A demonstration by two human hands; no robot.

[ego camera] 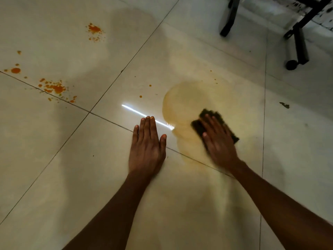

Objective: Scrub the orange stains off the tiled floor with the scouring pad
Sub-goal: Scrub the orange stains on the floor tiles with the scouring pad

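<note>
My right hand (219, 141) presses flat on a dark green scouring pad (210, 114), which lies on a wet yellowish smear (182, 105) on the pale tiled floor (90, 168). The hand is motion-blurred and covers most of the pad. My left hand (146, 147) rests palm down on the floor just left of the smear, fingers together, holding nothing. Orange stains sit at the left: a splatter (55, 88) across a grout line, a blob (15, 70) near the left edge, and a splatter (94, 29) farther back. Small orange dots (140, 96) lie near the smear.
Black metal furniture legs (230, 17) and a wheeled leg (297, 51) stand at the far right. A small dark scrap (284, 105) lies on the floor to the right of the smear. A bright light reflection (133, 110) streaks the tile ahead of my left hand.
</note>
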